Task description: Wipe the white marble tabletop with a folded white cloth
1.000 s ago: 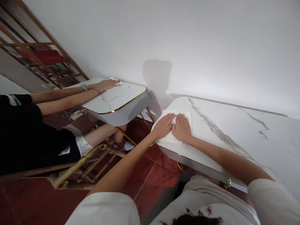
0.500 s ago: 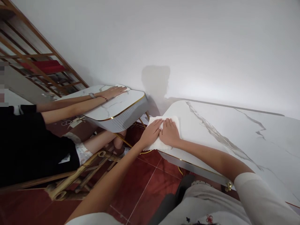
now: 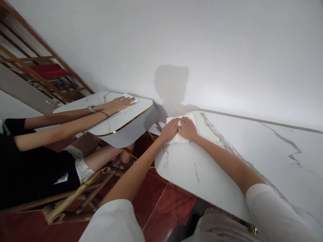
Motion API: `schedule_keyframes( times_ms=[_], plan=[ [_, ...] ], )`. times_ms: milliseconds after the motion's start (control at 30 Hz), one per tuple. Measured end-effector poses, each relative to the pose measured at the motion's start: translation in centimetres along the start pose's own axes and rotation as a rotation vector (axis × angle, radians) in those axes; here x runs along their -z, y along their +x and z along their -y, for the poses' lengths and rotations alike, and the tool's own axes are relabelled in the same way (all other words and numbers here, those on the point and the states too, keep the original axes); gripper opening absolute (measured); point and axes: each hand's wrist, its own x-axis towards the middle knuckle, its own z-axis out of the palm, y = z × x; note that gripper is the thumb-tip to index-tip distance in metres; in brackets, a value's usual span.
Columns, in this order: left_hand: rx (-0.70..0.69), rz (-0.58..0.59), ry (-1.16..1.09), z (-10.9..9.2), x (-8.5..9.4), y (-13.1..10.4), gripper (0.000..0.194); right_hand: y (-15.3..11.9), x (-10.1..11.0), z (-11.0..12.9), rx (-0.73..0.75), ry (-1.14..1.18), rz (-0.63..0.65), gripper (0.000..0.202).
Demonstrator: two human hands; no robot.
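Both my hands lie flat, side by side, on a white cloth (image 3: 179, 138) with a wavy front edge. My left hand (image 3: 170, 130) has its fingers stretched forward over the cloth's left part. Pressed on the right part is my right hand (image 3: 188, 128), fingers extended and its thumb side touching the left hand. Neither hand is closed round the cloth. Beneath it is the far left end of a white marble-patterned table (image 3: 214, 174) with rounded corners.
At left, another person's hands (image 3: 122, 103) rest on a white cloth on a second marble-topped table (image 3: 111, 126) with a gold rim. A bamboo chair (image 3: 78, 198) stands below it. Ahead is a white wall (image 3: 227, 60); a wooden rack (image 3: 32, 60) leans at far left.
My hands and the cloth have moved away from me, from the table's near left edge toward the wall. The other person's hands have shifted slightly left in view.
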Motion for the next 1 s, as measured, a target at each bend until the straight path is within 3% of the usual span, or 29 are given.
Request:
schedule_keyframes(
  times_ms=[367,667,800,1000],
  plan=[
    [-0.025,-0.003,0.021,-0.6,-2.7,8.0,0.045,4.9,0.5,-6.5,-0.042,-0.079,-0.025,0.052],
    [-0.204,0.013,-0.027,-3.6,-4.8,13.3,0.046,4.4,2.3,-10.9,-0.194,-0.141,-0.071,0.052],
    [-0.254,0.041,-0.049,-4.7,-5.4,13.6,0.047,2.8,2.9,-11.4,-0.249,-0.169,-0.125,0.052],
    [-0.329,0.099,-0.113,-5.8,-4.3,11.3,0.049,-0.2,3.1,-9.4,-0.326,-0.169,-0.138,0.054]
  ],
)
